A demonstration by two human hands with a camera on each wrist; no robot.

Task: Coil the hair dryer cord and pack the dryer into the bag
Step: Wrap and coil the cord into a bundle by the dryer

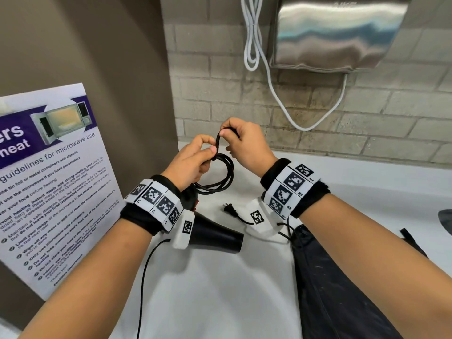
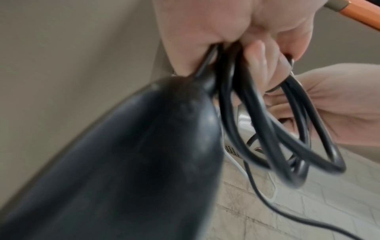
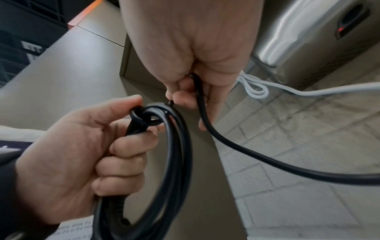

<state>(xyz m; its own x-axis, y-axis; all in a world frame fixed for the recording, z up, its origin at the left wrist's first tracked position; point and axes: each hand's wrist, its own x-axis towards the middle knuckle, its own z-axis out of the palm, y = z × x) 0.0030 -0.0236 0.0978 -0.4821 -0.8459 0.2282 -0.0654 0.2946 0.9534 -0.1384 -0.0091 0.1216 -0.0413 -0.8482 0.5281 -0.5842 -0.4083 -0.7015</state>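
The black hair dryer [image 1: 215,237] lies below my left wrist with its nozzle pointing right; it fills the left wrist view [image 2: 123,162]. My left hand [image 1: 208,152] grips a coil of several loops of its black cord [image 1: 221,178], seen close in both wrist views [image 2: 287,138] [image 3: 176,154]. My right hand [image 1: 226,135] pinches a raised strand of cord just above the coil, and the strand [image 3: 226,146] trails down from its fingers [image 3: 191,91]. The plug [image 1: 230,209] rests on the white counter [image 1: 220,302]. A black bag [image 1: 342,277] lies flat under my right forearm.
A steel hand dryer [image 1: 337,33] hangs on the brick wall, with a white cable [image 1: 254,45] looped beside it. A microwave poster [image 1: 53,179] is on the brown wall at the left. A thin black wire [image 1: 144,277] runs down from my left wrist.
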